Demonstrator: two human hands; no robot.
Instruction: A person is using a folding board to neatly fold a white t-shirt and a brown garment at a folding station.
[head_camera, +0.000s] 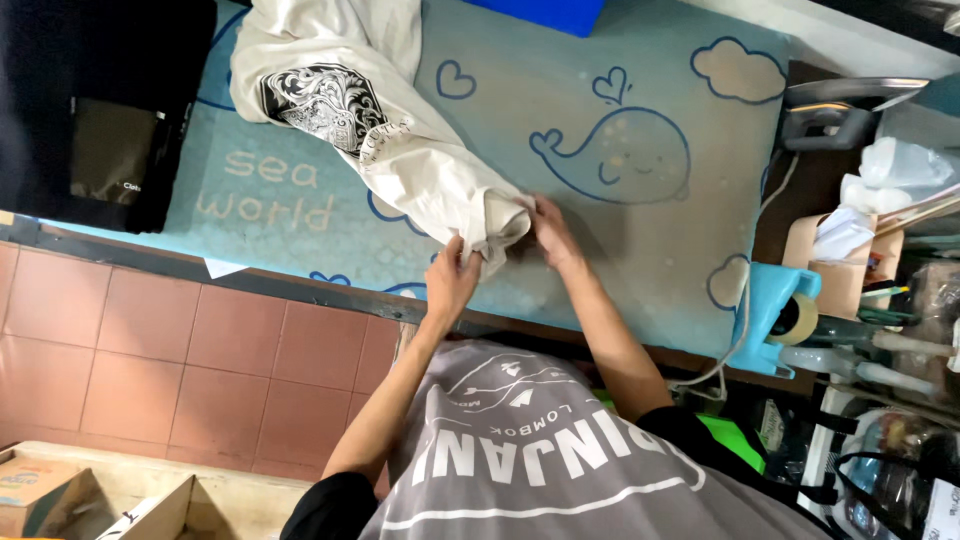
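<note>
Both hands (452, 272) (548, 232) pinch cream shirt (420, 150) bearing black emblem (325, 105).

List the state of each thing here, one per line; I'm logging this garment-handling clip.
Cream T-shirt: crumpled, print facing up, one end bunched.
Left hand: pinching the bunched end.
Right hand: gripping the same end.
Blue mat: lying flat under the shirt.
Tape roll: on its dispenser.

Cream shirt (370, 120) top beyond edge
</note>
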